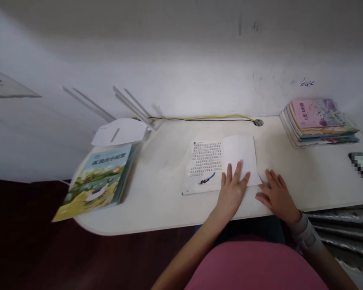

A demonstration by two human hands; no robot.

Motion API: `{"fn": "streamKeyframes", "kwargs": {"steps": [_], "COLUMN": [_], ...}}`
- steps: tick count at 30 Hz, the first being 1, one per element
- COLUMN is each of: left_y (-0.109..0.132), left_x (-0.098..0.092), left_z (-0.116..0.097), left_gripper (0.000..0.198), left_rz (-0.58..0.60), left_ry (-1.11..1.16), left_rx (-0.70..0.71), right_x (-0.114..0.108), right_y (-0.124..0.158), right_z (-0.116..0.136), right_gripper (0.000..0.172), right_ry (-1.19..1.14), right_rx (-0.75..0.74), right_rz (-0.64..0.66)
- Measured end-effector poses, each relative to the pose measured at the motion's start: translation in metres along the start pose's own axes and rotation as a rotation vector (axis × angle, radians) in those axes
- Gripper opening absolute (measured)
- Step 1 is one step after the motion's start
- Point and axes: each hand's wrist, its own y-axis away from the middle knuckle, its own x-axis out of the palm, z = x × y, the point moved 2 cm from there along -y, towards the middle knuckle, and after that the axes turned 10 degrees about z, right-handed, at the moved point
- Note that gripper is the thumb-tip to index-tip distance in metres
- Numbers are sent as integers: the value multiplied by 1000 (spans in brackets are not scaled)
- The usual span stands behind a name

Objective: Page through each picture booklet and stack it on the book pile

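An open booklet (206, 161) with printed text on its left page lies on the white desk (157, 193). Its right page (240, 155) is blank and white. My left hand (232, 189) lies flat on the lower part of that blank page, fingers stretched out. My right hand (276, 196) rests flat on the desk just to the right of the booklet, fingers spread and holding nothing.
A green picture book (98, 181) lies at the desk's left end, hanging over the edge, with a white router (121, 131) and its antennas behind it. A stack of colourful books (319, 121) sits at the back right. A yellow cable (199, 118) runs along the wall.
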Motion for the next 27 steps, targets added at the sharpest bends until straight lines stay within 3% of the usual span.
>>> {"fn": "streamKeyframes", "kwargs": {"steps": [27], "left_y": [-2], "left_x": [1], "left_z": [-17], "left_gripper": [43], "left_rz": [91], "left_ry": [-183], "left_rx": [-66], "right_x": [8], "right_y": [1], "right_z": [-8], "right_gripper": [55], "right_ry": [-40], "right_rx": [-4], "right_rz": [-46]}}
